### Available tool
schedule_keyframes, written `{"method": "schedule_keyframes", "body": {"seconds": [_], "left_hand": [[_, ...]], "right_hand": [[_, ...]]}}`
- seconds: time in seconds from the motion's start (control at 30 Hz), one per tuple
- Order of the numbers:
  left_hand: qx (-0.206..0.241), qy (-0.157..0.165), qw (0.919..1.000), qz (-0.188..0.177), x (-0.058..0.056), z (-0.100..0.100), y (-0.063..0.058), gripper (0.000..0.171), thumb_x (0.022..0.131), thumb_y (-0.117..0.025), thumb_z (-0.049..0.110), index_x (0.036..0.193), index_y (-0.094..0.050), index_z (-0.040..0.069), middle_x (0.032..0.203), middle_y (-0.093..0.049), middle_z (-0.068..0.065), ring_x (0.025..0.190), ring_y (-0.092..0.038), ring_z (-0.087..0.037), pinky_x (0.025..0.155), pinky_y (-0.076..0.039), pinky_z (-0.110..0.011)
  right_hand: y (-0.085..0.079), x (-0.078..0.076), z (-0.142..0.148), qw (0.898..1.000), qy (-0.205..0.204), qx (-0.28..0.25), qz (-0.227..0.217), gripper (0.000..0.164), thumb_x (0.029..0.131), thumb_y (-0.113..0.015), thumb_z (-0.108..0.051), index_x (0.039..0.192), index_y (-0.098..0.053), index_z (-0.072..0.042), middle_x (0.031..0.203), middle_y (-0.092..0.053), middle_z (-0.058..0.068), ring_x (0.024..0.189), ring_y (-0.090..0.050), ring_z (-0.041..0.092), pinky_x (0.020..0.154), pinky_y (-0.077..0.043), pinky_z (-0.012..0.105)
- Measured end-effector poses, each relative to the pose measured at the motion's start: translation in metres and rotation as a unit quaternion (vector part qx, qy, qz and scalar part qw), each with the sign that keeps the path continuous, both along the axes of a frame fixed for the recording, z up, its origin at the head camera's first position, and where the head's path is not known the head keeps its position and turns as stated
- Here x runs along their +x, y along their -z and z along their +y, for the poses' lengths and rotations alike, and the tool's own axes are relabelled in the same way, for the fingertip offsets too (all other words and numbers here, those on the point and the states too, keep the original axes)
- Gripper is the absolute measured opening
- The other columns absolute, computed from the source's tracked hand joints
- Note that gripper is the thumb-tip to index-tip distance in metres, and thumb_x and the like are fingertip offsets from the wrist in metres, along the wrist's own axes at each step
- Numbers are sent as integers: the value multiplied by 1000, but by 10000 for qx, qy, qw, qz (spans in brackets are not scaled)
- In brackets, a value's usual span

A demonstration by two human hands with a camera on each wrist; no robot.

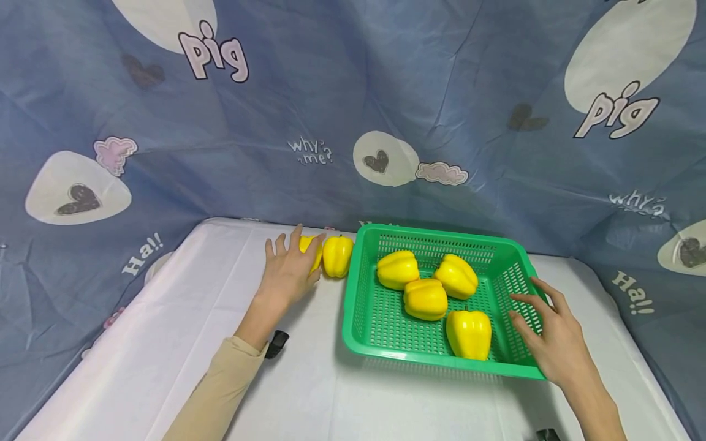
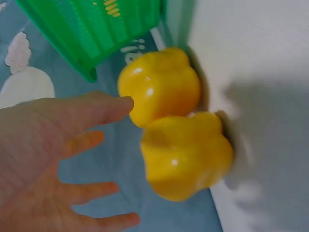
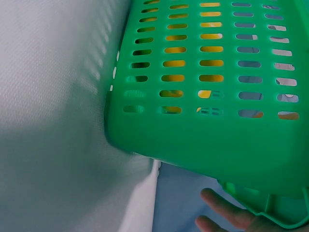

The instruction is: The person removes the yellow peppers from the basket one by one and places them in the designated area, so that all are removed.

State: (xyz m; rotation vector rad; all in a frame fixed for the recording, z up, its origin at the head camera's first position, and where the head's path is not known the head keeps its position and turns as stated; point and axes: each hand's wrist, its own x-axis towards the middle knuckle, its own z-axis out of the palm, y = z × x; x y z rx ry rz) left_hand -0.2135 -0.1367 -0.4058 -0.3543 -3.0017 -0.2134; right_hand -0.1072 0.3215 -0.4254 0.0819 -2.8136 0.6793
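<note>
My left hand (image 1: 288, 269) reaches over the left of two yellow bell peppers (image 1: 337, 257) standing side by side by the basket, partly hiding it. In the left wrist view its fingers are spread, the thumb tip overlaps the pepper nearer the basket (image 2: 164, 84), and the other pepper (image 2: 188, 157) stands uncovered. A green plastic basket (image 1: 350, 318) holds several more yellow peppers (image 1: 425, 299). My right hand (image 1: 562, 340) is at the basket's right side, fingers extended over the rim and no pepper in it. The right wrist view shows its fingertips (image 3: 217, 200) beyond the rim.
A white cloth (image 1: 265, 392) covers the table. Behind and beside it hangs a blue printed curtain (image 1: 309, 92). The basket's slotted side wall (image 3: 193, 125) fills much of the right wrist view. A black wrist strap piece (image 1: 277, 344) shows at the left wrist.
</note>
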Motion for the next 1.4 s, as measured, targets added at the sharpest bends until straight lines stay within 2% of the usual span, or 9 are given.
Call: {"method": "schedule_keyframes", "body": {"seconds": [0.3,0.67,0.8,1.0,1.17,1.4], "left_hand": [[-20,312,9985,451,10,21,-16,65,101,-75,28,161,-48,25,170,-37,-28,147,-44,-63,122,-32,-78],[18,836,9885,1257,25,45,-20,55,102,-72,20,155,-56,24,163,-48,-25,141,-52,-57,115,-42,-74],[-57,1029,9846,1410,28,56,-21,56,101,-72,16,154,-57,24,161,-51,-23,142,-53,-55,114,-45,-72],[42,1346,9841,1155,32,72,-25,49,108,-67,29,155,-57,27,164,-49,-22,144,-51,-56,117,-43,-73],[113,1649,9816,958,35,84,-28,48,108,-65,38,154,-57,28,164,-49,-22,145,-51,-57,120,-41,-72],[33,2175,9757,264,37,98,-27,49,110,-61,39,157,-54,28,167,-46,-17,150,-49,-51,125,-40,-66]], "right_hand": [[0,0,1,10000,5,-17,75,36,108,-65,-26,138,-68,-6,170,-34,27,131,-51,63,91,-46,78],[-1,0,1,10000,15,8,48,36,109,-65,-26,138,-68,-6,170,-34,27,132,-51,63,91,-46,78],[-1,0,1,10000,20,17,46,36,109,-65,-26,138,-68,-6,170,-34,27,131,-51,63,90,-46,78],[0,-1,2,10000,34,33,80,35,108,-66,-26,137,-69,-5,169,-34,27,131,-51,63,92,-46,79],[0,-1,0,10000,42,12,82,35,108,-66,-25,137,-69,-5,169,-35,27,132,-51,64,92,-46,79],[2,-1,0,10000,50,-5,81,35,107,-67,-24,136,-69,-6,169,-35,27,133,-50,64,93,-45,80]]}}
